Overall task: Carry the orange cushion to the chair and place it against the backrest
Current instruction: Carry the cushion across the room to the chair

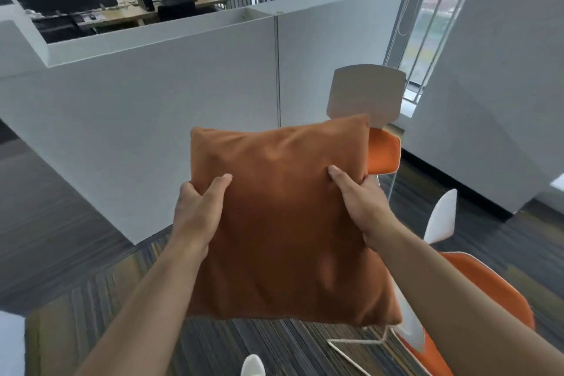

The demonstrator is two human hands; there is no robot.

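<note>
A person's left hand (198,207) and right hand (363,201) clamp the orange cushion (283,217) by its sides, held upright in the air; the far chair (366,94) (half hidden behind it) could be bumped.

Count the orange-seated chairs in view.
2: one chair ahead, partly hidden behind the orange cushion; another chair at lower right under the right forearm. More may be hidden.

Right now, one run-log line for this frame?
phase: carry | orange cushion: airborne, upright | left hand: gripping left edge | right hand: gripping right edge | chair: ahead, backrest bare | placed: no
</note>
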